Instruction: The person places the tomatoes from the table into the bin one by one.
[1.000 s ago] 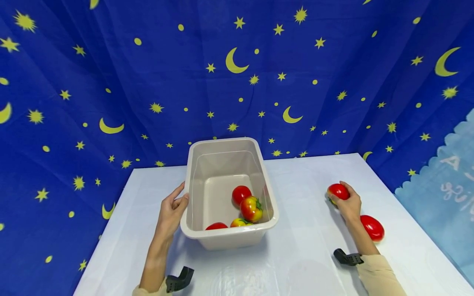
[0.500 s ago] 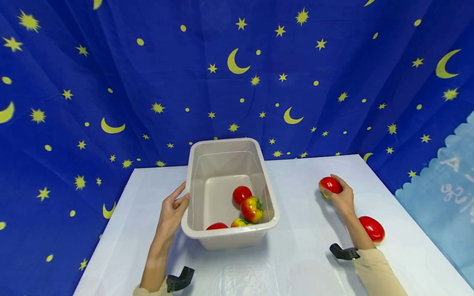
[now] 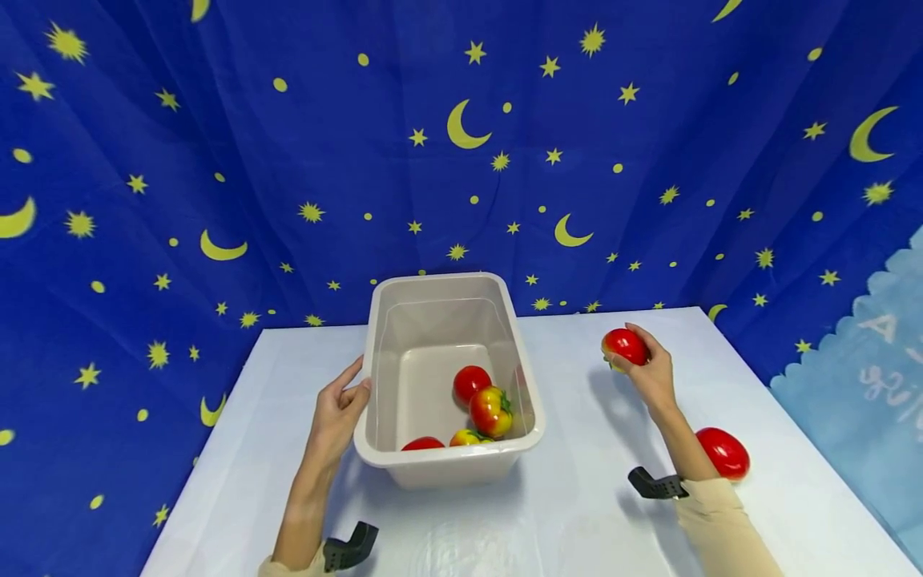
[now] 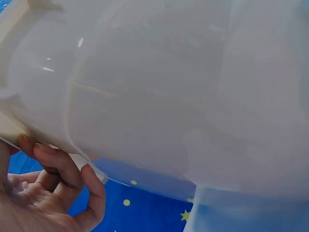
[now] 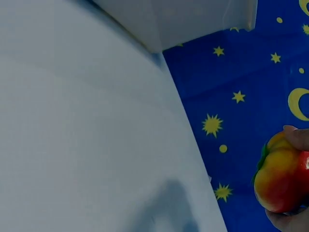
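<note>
My right hand holds a glossy red tomato above the table, its shadow falling below. In the right wrist view this tomato shows a yellow, lobed top with green leaves, between thumb and fingers. On the left, my left hand grips the rim of a beige plastic bin; in the left wrist view its curled fingers touch the rim's underside. Several red and yellow tomatoes lie in the bin's near end, partly hidden by the front wall.
Another red tomato lies on the white table, partly behind my right forearm. A blue curtain with yellow stars and moons hangs right behind the table. Each wrist carries a black camera mount.
My right hand has lifted the tomato off the table and carried it leftward and away from me. My left hand and the bin have stayed in place.
</note>
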The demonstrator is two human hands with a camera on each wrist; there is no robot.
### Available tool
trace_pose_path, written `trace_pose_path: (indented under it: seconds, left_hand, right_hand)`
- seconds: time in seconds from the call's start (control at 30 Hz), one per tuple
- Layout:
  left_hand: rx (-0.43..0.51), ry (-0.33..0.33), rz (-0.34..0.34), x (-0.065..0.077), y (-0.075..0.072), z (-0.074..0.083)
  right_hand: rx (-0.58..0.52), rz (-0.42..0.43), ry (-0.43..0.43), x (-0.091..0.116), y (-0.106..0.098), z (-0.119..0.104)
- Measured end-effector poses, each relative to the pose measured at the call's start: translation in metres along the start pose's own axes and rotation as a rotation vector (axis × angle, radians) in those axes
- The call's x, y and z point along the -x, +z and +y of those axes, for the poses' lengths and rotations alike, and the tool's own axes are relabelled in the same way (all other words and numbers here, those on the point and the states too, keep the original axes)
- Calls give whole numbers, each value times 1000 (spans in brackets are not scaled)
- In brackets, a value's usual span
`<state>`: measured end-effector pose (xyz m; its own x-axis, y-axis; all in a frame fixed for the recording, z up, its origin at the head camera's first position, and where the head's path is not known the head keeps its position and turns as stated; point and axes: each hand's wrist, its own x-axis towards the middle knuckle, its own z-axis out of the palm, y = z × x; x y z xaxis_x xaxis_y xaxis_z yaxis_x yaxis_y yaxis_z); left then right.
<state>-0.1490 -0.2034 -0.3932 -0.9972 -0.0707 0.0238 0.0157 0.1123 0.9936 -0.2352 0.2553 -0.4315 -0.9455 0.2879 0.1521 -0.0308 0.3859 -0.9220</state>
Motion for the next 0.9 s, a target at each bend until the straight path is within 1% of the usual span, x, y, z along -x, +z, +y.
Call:
trace_pose_path:
  seconds: [0.1,0.3,0.43,0.6,0.8,0.9]
  left_hand:
    - [-4,-6,-8,1,1,-1]
    - [1,19,-4,2,0,1]
    - [0,27,-13,3,-1,1]
    - [-8,14,-13,3,-1,2]
    - [-11,18,-11,3,0,2]
    - [-14,22,-12,3,0,2]
  right_hand:
    - [-5,-5,-3,2,2,-4]
    - [-24,-31,-34,2,6,-14]
    - [-34,-56,-77,1,9,-22]
    - [-44,-78,-137,2,12,-33]
    - [-69,-79,-196,5,16,-44]
    - [-101,-73,-222,7,19,-48]
